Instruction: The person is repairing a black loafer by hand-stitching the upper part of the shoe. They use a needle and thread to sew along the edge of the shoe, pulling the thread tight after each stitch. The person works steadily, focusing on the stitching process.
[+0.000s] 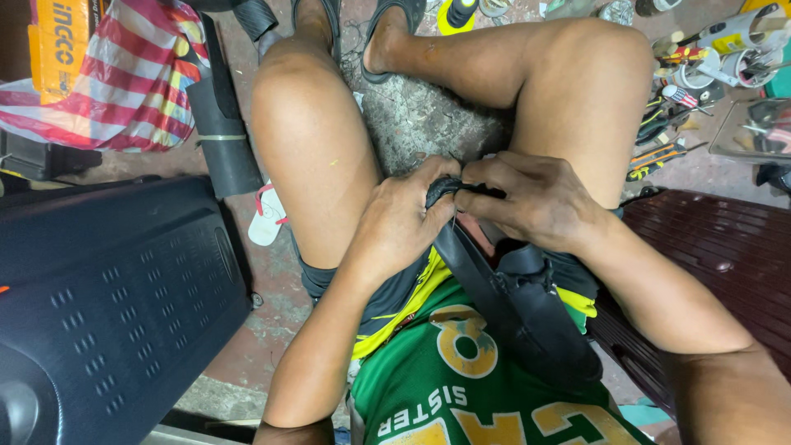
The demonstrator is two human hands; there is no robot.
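you are seated low with your knees apart, and the black sandal lies in your lap, its sole slanting down against your green shirt so your body props it while both hands work at its upper end. your left hand is closed on the sandal's black strap, pinching it from the left; your right hand is closed on the same strap from the other side, fingers curled over the top. the two hands meet almost knuckle to knuckle, which keeps the strap taut and steady right between them. a thin thread or needle seems to run down near your left fingers, but it is too fine to tell.

the clutter sits within reach: hand tools are spread on the concrete floor beside your right knee, a dark red plastic seat lies under your right forearm, and a big black moulded panel fills the space by your left arm. a striped bag and a white flip-flop lie beyond your left thigh.
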